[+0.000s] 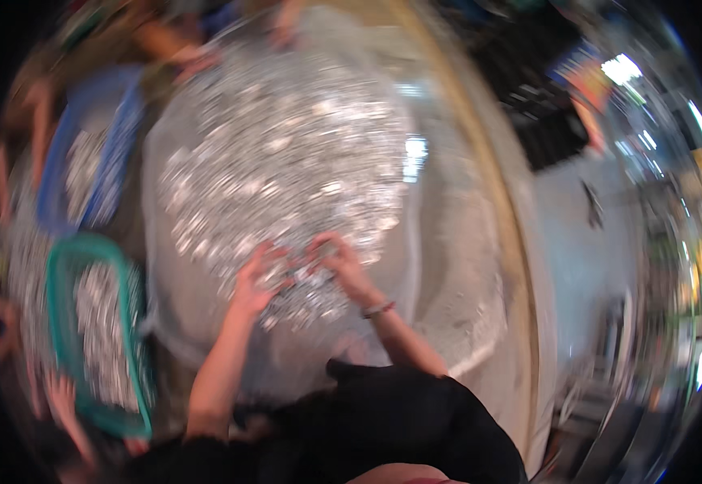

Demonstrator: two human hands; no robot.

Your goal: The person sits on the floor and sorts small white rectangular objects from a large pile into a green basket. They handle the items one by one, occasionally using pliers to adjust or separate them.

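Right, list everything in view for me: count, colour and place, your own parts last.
Heap of small pieces: one, silvery, centre
Plastic sheet: one, translucent, under the heap
Blue basket: one, blue, upper left, silvery pieces inside
Green basket: one, green, lower left, silvery pieces inside
Blurred dark stack: count unclear, black, upper right
Lights: several, white, right side
Floor: one, blue-grey, right
Other people's hands: at least three, bare, left and top
Bracelet: one, dark and reddish, right wrist
Clothing: black, bottom
Left grip: one, bare, heap's near part
Right grip: one, bare, beside it
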